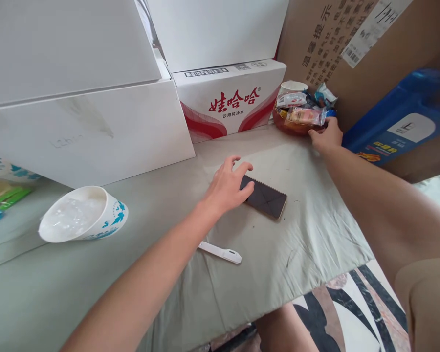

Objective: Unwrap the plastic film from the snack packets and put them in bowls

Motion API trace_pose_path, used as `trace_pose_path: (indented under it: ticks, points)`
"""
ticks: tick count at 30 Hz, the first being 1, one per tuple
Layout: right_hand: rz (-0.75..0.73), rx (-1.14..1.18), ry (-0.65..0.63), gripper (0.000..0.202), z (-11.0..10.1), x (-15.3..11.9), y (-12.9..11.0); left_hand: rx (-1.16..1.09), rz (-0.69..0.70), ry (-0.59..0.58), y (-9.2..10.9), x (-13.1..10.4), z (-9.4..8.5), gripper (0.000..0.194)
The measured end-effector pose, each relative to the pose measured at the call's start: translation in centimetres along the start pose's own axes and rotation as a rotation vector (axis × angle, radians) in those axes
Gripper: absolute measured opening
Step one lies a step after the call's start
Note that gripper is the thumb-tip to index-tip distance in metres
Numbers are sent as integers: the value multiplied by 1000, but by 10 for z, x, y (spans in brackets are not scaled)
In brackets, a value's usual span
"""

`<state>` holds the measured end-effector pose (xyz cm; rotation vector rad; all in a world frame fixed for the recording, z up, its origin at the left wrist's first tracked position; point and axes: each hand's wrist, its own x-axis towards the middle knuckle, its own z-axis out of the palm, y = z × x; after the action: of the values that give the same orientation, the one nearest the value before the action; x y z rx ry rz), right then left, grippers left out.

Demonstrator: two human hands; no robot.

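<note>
My left hand (229, 186) hovers over the left end of a dark smartphone (267, 199), its fingers apart and nothing in them. The phone lies flat on the cloth-covered table, screen up. At the far right, my right hand (329, 135) is closed at the near right side of a reddish-brown bowl (292, 128), thumb against its outside; the other fingers are partly hidden. Small wrapped snacks (305, 116) and a white paper cup (294, 87) fill the bowl. A white plastic utility knife (223, 253) lies below my left forearm, partly covered by it.
A paper cup (110, 215) with clear plastic inside lies tilted at left. White boxes (132, 132) and a red-and-white water carton (231, 105) line the back. A blue jug (396, 122) leans by a brown carton (315, 29) at right. Snack packets (11, 195) lie far left.
</note>
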<state>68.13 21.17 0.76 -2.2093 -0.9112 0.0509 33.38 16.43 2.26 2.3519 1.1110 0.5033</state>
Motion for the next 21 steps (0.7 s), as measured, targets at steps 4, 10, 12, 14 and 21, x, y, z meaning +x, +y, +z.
trace_pose_path:
  ticks: [4,10,12,14,21]
  points:
    - [46,55,40,43,16,13,-12,-23,19,22,1,4,-2,32]
    - [-9,77,-237,26,32,17,-23,-43,-5,23,-4,-2,-6,30]
    - [-63,63,-304,34,29,3,-27,-51,-28,33,-7,-8,-10,30]
    - [-123,34,-296,39,23,-20,-31,-61,-54,76,-12,-20,-17,30]
    - [-483,281,-450,52,-3,-170,-76,-22,-180,475,-46,-109,-69,23]
